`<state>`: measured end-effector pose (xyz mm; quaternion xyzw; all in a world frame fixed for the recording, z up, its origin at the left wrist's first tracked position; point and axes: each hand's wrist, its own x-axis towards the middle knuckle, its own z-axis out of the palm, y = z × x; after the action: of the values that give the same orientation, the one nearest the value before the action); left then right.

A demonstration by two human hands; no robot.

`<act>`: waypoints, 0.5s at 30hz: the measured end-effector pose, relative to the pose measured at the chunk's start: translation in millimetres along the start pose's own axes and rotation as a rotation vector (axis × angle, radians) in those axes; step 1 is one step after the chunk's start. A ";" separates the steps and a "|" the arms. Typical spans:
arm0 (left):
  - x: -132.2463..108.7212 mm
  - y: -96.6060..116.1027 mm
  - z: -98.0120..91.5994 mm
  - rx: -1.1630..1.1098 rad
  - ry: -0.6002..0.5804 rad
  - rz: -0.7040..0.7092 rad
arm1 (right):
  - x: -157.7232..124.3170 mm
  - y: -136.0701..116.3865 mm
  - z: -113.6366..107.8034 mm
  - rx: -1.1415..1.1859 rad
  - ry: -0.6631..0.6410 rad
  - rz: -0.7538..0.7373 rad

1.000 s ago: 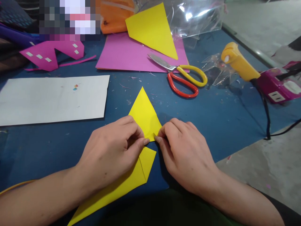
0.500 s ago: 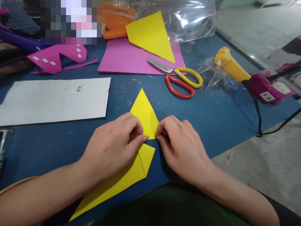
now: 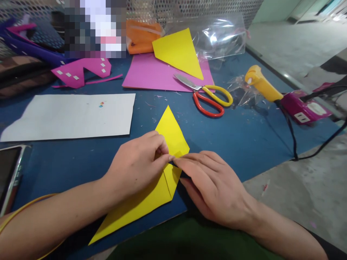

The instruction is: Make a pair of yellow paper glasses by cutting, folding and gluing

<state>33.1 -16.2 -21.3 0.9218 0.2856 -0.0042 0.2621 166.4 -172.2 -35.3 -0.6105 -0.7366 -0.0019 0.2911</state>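
Yellow paper (image 3: 172,126) lies on the table in front of me, its upper part coming to a point. My left hand (image 3: 141,162) pinches its lower edge between thumb and curled fingers. Stretched fingers of my right hand (image 3: 210,184) lie along the same edge, their tips touching the paper beside my left thumb; the right thumb is apart, below. Under my left hand extends a second stretch of yellow paper (image 3: 151,202), long and tapering, with a creased flap at its right end. My hand hides whether the two parts join.
Scissors (image 3: 208,104) with red and yellow handles lie beyond, by pink sheets (image 3: 141,74) and a yellow cut piece (image 3: 180,54). White card (image 3: 81,115) and a phone (image 3: 11,173) are left. At right stand a yellow glue gun (image 3: 264,85) and a purple power strip (image 3: 305,106) with a cord.
My right hand has shifted from pinching the yellow paper's right corner to lying with fingers stretched along its lower edge, a fold now showing there. My left hand keeps its pinch. The view has tilted slightly.
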 end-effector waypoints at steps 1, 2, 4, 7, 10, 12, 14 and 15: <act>0.3 -1.1 -0.8 -0.011 -0.010 0.005 | -0.4 -0.8 0.0 -0.022 -0.008 -0.017; 0.7 -2.4 -1.8 -0.025 -0.021 0.014 | -0.6 -1.5 0.2 -0.042 -0.014 -0.024; 1.9 -4.9 -4.0 -0.055 -0.040 0.030 | -0.9 -2.2 0.7 -0.078 -0.015 -0.038; 3.9 -7.4 -6.8 -0.088 -0.057 0.030 | -1.3 -2.0 1.9 -0.135 -0.021 -0.077; 5.7 -7.8 -7.8 -0.103 -0.062 0.030 | -1.5 -2.0 3.1 -0.169 -0.059 -0.105; 7.4 -7.2 -8.0 -0.117 -0.068 0.033 | -1.1 -2.8 3.6 -0.189 -0.099 -0.118; 9.6 -7.0 -8.6 -0.137 -0.081 0.028 | -0.1 -4.5 3.9 -0.229 -0.129 -0.138; 10.8 -7.3 -9.3 -0.149 -0.088 0.018 | 0.7 -5.5 3.9 -0.251 -0.137 -0.152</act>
<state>36.9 -0.9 -18.4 0.9012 0.2652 -0.0214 0.3422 159.8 -171.6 -36.3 -0.5834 -0.7927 -0.0743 0.1605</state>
